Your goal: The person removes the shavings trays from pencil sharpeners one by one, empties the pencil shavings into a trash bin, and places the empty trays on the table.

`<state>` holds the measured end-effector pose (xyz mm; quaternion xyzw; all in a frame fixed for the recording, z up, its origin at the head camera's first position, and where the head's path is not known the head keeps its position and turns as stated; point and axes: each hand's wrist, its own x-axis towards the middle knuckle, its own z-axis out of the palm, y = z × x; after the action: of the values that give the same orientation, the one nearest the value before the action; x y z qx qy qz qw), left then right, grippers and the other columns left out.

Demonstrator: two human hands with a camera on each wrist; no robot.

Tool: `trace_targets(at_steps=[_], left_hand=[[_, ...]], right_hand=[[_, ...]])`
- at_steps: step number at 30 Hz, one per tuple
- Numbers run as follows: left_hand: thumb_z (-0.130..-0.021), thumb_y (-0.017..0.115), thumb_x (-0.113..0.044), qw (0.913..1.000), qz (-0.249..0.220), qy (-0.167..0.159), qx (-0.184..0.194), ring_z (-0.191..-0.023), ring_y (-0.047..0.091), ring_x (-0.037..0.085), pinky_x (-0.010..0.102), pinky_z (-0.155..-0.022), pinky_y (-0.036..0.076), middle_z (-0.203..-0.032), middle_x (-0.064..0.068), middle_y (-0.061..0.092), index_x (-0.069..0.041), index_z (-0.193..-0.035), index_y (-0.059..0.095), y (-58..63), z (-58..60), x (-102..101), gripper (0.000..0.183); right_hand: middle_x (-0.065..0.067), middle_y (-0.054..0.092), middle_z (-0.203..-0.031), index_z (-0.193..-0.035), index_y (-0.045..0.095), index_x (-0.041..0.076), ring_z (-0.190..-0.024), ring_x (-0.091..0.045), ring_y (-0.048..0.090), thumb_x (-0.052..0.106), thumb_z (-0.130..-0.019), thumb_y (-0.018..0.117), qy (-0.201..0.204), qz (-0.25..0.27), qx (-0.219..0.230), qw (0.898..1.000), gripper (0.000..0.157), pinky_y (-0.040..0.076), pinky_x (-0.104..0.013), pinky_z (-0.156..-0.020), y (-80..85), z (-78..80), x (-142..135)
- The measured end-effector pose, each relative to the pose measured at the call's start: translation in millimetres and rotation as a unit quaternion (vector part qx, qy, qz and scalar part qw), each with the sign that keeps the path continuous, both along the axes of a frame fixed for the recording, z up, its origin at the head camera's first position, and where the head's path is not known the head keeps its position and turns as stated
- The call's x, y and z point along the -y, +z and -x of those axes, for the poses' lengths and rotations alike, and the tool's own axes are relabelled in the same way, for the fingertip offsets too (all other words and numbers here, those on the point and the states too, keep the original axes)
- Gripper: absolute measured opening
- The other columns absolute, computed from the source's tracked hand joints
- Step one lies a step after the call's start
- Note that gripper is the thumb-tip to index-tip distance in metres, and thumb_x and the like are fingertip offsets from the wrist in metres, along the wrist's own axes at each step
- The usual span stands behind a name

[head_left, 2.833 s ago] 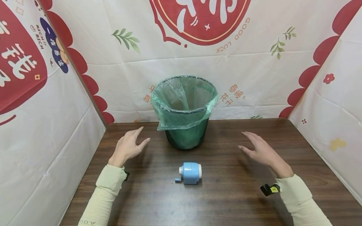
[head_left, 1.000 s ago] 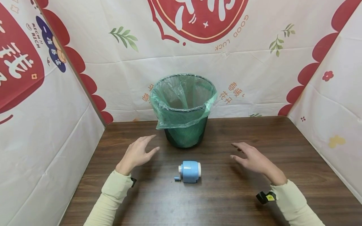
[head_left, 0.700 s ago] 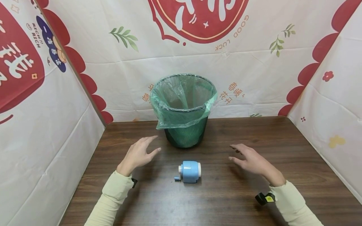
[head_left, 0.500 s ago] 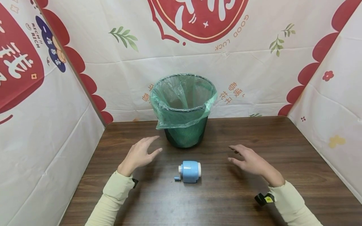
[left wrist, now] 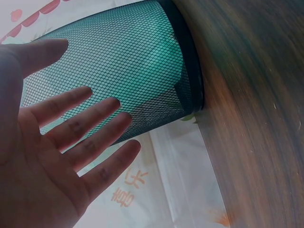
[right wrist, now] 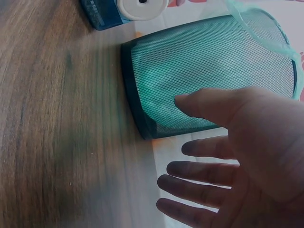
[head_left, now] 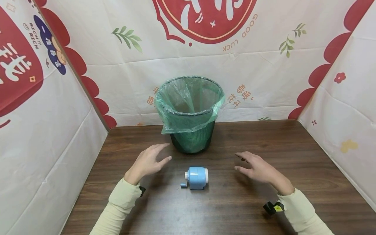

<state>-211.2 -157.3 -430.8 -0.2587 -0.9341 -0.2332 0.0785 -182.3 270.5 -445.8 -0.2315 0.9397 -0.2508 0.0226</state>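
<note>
A blue pencil sharpener (head_left: pixel 197 178) with a small crank handle (head_left: pixel 183 185) on its left side sits on the table between my hands. Up and to its left is my left hand (head_left: pixel 148 161), fingers extended and thumb apart, holding nothing. My right hand (head_left: pixel 259 167) hovers over the table to the right of the sharpener, its fingers loosely spread and holding nothing. In the right wrist view the sharpener's white round end (right wrist: pixel 142 5) shows at the top edge. Behind the sharpener stands a mesh wastebasket (head_left: pixel 192 142) lined with a green plastic bag (head_left: pixel 188 122).
The dark wood table (head_left: pixel 229 212) reaches back to a printed white cloth backdrop (head_left: pixel 235 75). Cloth side walls (head_left: pixel 58 137) close it in on the left and right. Black wrist cameras (head_left: pixel 273 208) hang under both cuffs.
Both hands have moved inward and slightly toward me, coming nearer the pencil sharpener. The sharpener and wastebasket stay in place; the whole view shifts slightly.
</note>
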Motion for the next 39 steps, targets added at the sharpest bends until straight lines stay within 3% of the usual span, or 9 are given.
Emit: trace_targets(at_steps=[24,39], left_hand=[[-0.094,0.066,-0.038,0.9974,-0.009,-0.069,0.021,-0.124,0.058,0.024,0.045,-0.100,0.048,-0.134,0.009,0.062,-0.011,-0.138,0.057,1.0,-12.0,-24.7,0.053],[-0.095,0.063,-0.040,0.9939,0.011,-0.107,0.021,-0.124,0.058,0.022,0.043,-0.098,0.049,-0.134,0.007,0.062,-0.013,-0.139,0.057,-2.4,-17.1,-46.5,0.053]], right_hand=[[-0.021,0.062,-0.124,-0.133,0.054,-0.007,-0.108,-0.034,0.063,0.024,-0.092,0.071,0.026,0.009,-0.014,1.000,0.054,0.052,-0.050,-0.086,-6.0,-2.6,7.7],[-0.019,0.062,-0.125,-0.134,0.054,-0.006,-0.108,-0.033,0.063,0.027,-0.093,0.069,0.031,0.004,-0.014,0.999,0.054,0.052,-0.049,-0.086,-6.5,-4.4,7.8]])
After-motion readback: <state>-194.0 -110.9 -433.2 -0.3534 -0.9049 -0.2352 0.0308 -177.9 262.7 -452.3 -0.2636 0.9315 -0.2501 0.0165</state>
